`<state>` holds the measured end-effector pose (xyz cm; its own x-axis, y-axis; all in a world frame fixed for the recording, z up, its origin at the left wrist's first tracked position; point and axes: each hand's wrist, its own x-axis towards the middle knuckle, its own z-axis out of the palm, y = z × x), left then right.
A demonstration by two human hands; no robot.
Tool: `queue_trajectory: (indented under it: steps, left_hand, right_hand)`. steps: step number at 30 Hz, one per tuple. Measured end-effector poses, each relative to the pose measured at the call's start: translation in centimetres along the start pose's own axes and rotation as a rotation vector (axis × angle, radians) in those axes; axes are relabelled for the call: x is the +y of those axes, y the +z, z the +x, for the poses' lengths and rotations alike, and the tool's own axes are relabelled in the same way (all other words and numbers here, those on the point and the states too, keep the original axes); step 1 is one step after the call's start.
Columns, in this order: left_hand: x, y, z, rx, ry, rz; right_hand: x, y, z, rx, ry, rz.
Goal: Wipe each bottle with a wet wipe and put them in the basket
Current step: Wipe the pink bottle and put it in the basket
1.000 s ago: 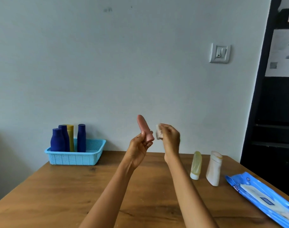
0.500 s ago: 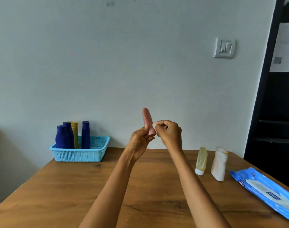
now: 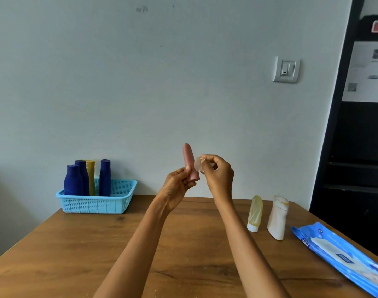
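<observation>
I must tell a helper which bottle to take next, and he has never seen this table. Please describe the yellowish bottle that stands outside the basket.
Start at the blue wipes pack on the table's right edge. Left of it stand two bottles; the farther one is the yellowish bottle. It is see-through and rests on its white cap, unlike its wider, cream-white neighbour.

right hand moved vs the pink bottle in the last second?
Yes. The right hand, pinching the wipe, closed onto the pink bottle half a second ago and has now backed slightly right again, judged against the bottle.
</observation>
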<state>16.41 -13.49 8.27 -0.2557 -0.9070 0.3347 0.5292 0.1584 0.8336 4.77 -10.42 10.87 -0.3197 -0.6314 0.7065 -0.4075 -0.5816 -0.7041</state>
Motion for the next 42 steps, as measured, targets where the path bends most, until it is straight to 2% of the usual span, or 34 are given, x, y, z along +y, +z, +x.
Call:
queue_trajectory:
  steps: [5,8,11,14,19,24,26,29,31,36,40,42]
  left_hand:
    - [0.0,0.1,0.0,0.000,0.021,-0.015]
    - [0.5,-0.5,-0.1,0.031,0.041,-0.009]
    - [0.7,-0.4,-0.2,0.056,0.053,0.012]
    - [0.8,0.0,-0.1,0.062,0.053,-0.004]
    - [0.7,-0.1,-0.1,0.021,0.064,0.006]
    - [0.9,0.1,-0.1,0.027,0.089,0.012]
    - [1.0,0.2,-0.1,0.032,0.095,0.008]
    - [1.2,-0.1,-0.2,0.013,0.070,-0.017]
    - [1.2,-0.2,-0.4,-0.042,0.032,-0.008]
    - [0.6,0.7,-0.7,-0.155,-0.014,0.066]
    - [0.8,0.9,-0.5,-0.100,0.034,0.082]
    - [0.9,0.8,-0.4,-0.076,0.054,0.080]
  right_hand:
    - [-0.4,0.1,0.2,-0.200,0.014,0.033]
    - [-0.2,-0.3,0.4,-0.238,0.002,-0.046]
    - [0.2,-0.6,0.4,-0.208,-0.009,-0.143]
    - [0.3,-0.8,0.5,-0.104,-0.023,-0.069]
    - [0.0,-0.8,0.5,-0.226,-0.019,-0.046]
    - [0.0,-0.8,0.3,-0.143,-0.048,-0.064]
    - [0.0,-0.8,0.2,-0.167,-0.066,-0.051]
    - [-0.2,-1.2,0.3,-0.202,0.002,-0.036]
    - [-0.2,-1.5,0.7,-0.126,0.004,-0.022]
    - [-0.2,-1.3,1.0,-0.006,-0.165,-0.004]
    - [-0.1,-1.0,0.6,-0.051,-0.291,-0.073]
    - [-0.3,-1.1,0.5,-0.093,-0.282,-0.106]
